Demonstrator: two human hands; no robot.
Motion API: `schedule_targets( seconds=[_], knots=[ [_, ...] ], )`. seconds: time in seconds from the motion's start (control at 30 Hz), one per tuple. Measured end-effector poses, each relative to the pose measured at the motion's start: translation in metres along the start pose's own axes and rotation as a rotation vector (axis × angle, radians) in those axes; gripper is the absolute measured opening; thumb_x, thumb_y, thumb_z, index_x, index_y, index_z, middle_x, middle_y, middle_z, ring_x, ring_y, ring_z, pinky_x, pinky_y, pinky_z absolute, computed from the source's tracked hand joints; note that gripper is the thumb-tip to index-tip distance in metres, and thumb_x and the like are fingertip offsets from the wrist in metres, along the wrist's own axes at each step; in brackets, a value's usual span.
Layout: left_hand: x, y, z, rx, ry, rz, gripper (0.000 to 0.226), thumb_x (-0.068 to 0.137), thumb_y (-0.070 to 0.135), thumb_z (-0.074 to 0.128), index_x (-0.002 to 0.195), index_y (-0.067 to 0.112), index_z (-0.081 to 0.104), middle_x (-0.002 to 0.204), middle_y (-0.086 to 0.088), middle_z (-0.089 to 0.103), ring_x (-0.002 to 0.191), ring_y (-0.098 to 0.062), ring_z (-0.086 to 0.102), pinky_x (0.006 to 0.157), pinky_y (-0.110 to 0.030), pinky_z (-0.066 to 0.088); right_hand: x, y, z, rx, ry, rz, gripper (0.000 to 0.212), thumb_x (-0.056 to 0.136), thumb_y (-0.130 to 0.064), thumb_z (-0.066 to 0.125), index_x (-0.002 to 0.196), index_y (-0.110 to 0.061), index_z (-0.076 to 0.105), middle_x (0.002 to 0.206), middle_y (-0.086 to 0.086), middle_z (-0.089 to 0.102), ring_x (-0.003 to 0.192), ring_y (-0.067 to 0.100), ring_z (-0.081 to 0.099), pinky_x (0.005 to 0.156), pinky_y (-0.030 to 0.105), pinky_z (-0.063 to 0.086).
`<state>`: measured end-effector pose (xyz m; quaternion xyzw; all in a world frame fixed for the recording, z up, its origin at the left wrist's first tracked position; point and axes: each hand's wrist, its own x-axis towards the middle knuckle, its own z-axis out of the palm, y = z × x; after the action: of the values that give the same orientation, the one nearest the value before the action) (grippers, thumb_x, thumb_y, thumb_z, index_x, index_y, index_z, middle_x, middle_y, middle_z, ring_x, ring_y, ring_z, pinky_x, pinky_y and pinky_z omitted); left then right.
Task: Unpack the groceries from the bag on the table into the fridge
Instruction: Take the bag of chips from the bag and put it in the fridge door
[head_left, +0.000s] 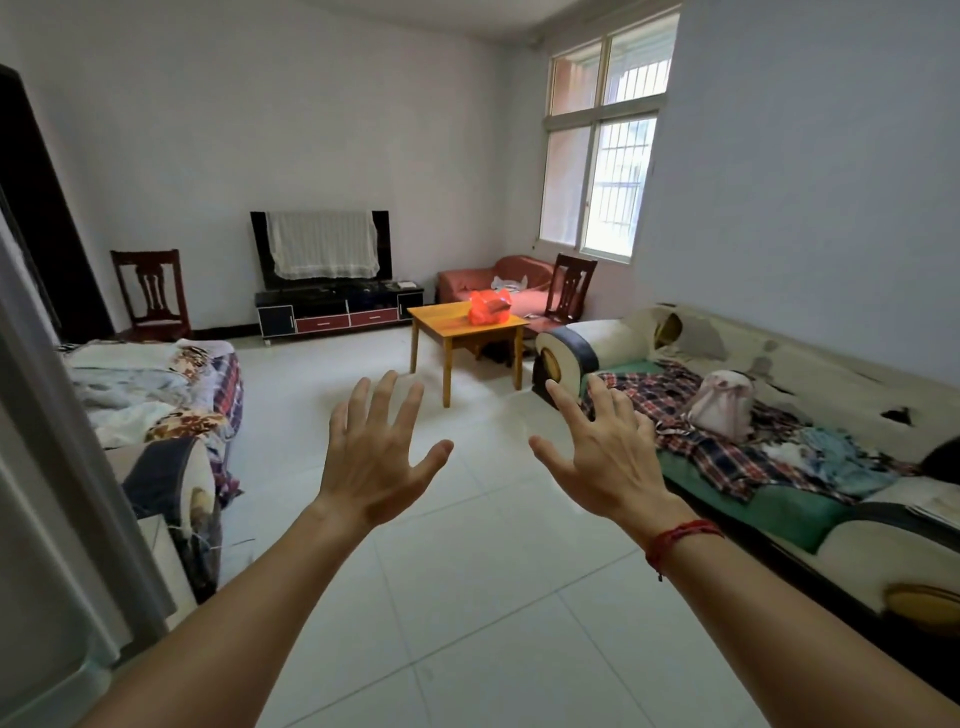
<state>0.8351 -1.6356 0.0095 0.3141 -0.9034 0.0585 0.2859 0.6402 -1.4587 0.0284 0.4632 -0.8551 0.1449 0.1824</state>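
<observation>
Tiled room: red bag on table (far); both hands empty.

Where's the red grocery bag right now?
In the head view the red plastic bag sits on the small wooden table across the room, right of the TV stand, in front of the red sofa.

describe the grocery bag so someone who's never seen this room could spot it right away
Look to the far end of the room, below the big window and right of the TV stand. A small square wooden table stands there on the tiled floor, and the bag sits on its top. It is the only bright orange-red, shiny plastic thing in the room.
</observation>
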Motion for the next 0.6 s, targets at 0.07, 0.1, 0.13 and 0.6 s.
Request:
schedule_targets(
  seconds=[0.07, 0.1, 0.13, 0.6],
  knots=[
    [0.009, 0.007, 0.004, -0.008, 0.008, -0.002, 0.078, 0.086, 0.070, 0.032, 0.144, 0.020, 0.043, 0.151, -0.014, 0.039, 0.139, -0.041, 0.035, 0.101, -0.059, 0.040, 0.006, 0.010, 0.004, -0.003, 0.000, -0.013, 0.071, 0.094, -0.069, 0.036, 0.157, -0.038, 0.024, 0.161, 0.015, 0.026, 0.144, 0.034, 0.028, 0.110, 0.053, 0.032],
    [0.013, 0.011, 0.007, -0.010, 0.011, -0.006, 0.078, 0.085, 0.070, 0.033, 0.143, 0.020, 0.043, 0.150, -0.014, 0.040, 0.138, -0.040, 0.036, 0.099, -0.058, 0.042, 0.010, 0.016, 0.006, -0.006, -0.001, -0.019, 0.071, 0.093, -0.069, 0.034, 0.156, -0.037, 0.025, 0.159, 0.015, 0.029, 0.143, 0.034, 0.030, 0.108, 0.053, 0.033],
    [0.018, 0.015, 0.009, -0.008, 0.013, -0.011, 0.078, 0.085, 0.070, 0.033, 0.143, 0.020, 0.043, 0.150, -0.013, 0.040, 0.138, -0.040, 0.036, 0.098, -0.057, 0.043, 0.014, 0.021, 0.008, -0.005, -0.001, -0.022, 0.072, 0.091, -0.069, 0.033, 0.155, -0.037, 0.027, 0.158, 0.015, 0.031, 0.141, 0.034, 0.032, 0.107, 0.053, 0.035],
    [0.093, 0.033, 0.078, 0.055, -0.037, -0.056, 0.081, 0.085, 0.073, 0.027, 0.150, 0.025, 0.034, 0.157, -0.009, 0.032, 0.142, -0.038, 0.029, 0.104, -0.056, 0.038, 0.093, 0.081, 0.054, 0.011, -0.078, -0.030, 0.071, 0.095, -0.068, 0.037, 0.158, -0.041, 0.016, 0.166, 0.014, 0.016, 0.148, 0.038, 0.021, 0.114, 0.055, 0.028]
  ],
)
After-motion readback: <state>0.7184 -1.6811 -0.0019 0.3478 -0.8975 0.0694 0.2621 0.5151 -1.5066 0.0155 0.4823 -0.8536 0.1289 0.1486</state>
